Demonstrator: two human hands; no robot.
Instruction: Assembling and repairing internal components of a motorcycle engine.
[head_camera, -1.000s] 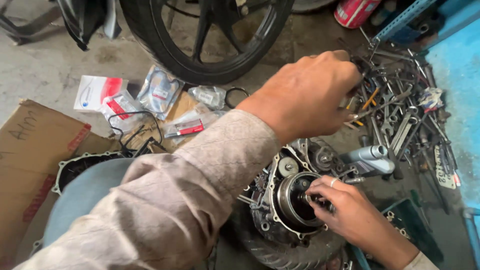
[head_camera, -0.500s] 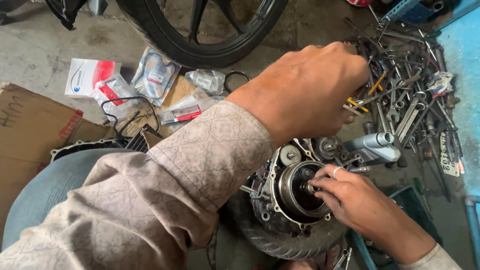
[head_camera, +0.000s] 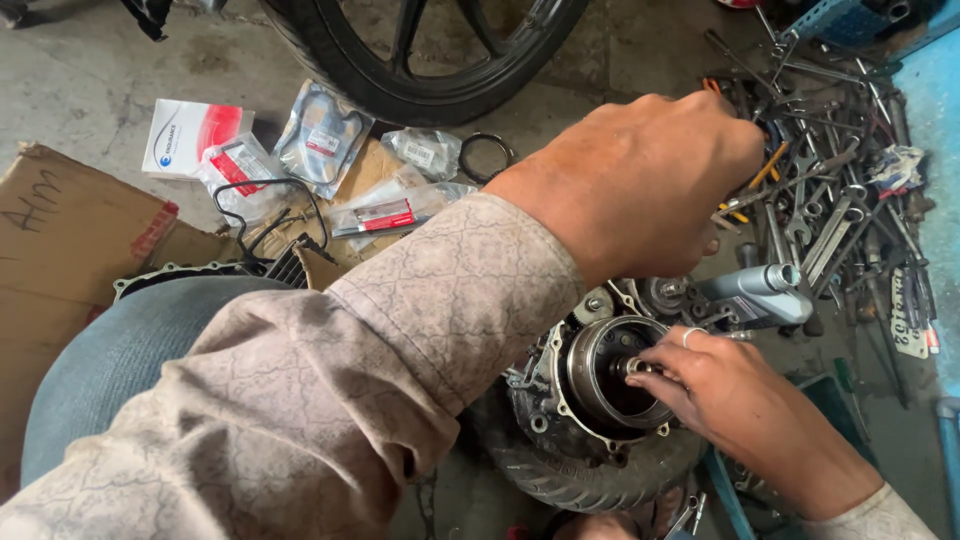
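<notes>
My left hand (head_camera: 640, 180) reaches across to the pile of wrenches and screwdrivers (head_camera: 835, 190) on the floor at the right. Its fingertips are curled down among the tools and hidden, so a grip cannot be made out. An engine (head_camera: 545, 405) rests on a small tyre (head_camera: 590, 485), side cover off, with a round metal rotor (head_camera: 590, 365) exposed. My right hand (head_camera: 730, 400), a ring on one finger, pinches a small metal nut (head_camera: 634, 366) at the rotor's centre.
A grey bottle (head_camera: 765, 290) lies beside the engine. Plastic packets of gaskets and parts (head_camera: 320, 135) and cardboard (head_camera: 70, 240) lie at the left. A motorcycle wheel (head_camera: 430, 70) stands behind. My jeans-clad knee (head_camera: 120, 350) is at the lower left.
My left hand stays at the tool pile, shifting slightly. My right hand's fingers have closed in on the nut at the rotor's centre. The view has tilted a little.
</notes>
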